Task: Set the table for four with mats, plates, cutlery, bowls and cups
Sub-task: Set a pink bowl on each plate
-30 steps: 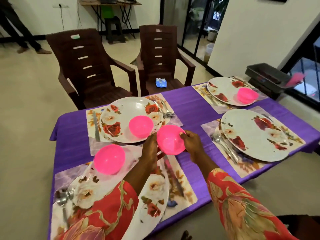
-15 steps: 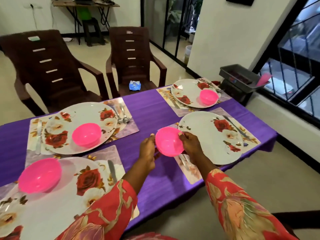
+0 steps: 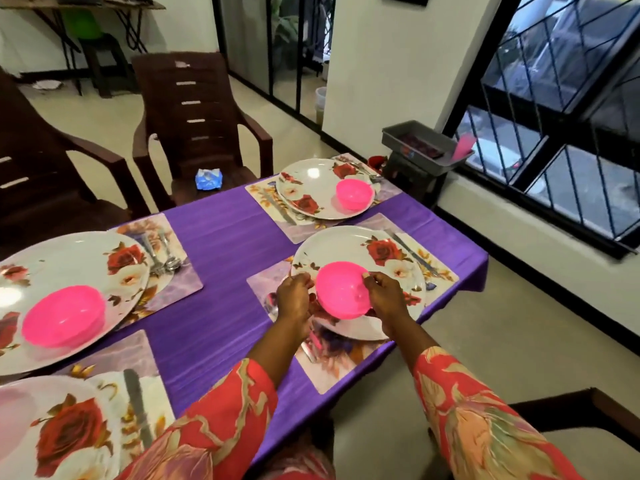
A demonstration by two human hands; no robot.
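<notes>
A pink plastic bowl (image 3: 341, 289) hangs just over the near right rose-patterned plate (image 3: 388, 251). My right hand (image 3: 382, 294) pinches its right rim and my left hand (image 3: 294, 296) holds its left rim. That plate lies on a floral mat (image 3: 349, 365) with a knife (image 3: 412, 252) to its right. The far right plate (image 3: 311, 188) holds another pink bowl (image 3: 354, 194). The left plate (image 3: 62, 268) also carries a pink bowl (image 3: 64, 320). A fourth plate (image 3: 65, 431) shows at the bottom left.
The table has a purple cloth (image 3: 225, 258). Spoons and forks (image 3: 162, 258) lie beside the left plate, a knife (image 3: 136, 403) beside the nearest one. Two brown chairs (image 3: 197, 123) stand behind the table. A grey tray (image 3: 420, 147) sits on a stand by the window.
Both hands have carried the pink bowl rightward from above the middle of the table to over the near right plate. My view has turned right with it.
</notes>
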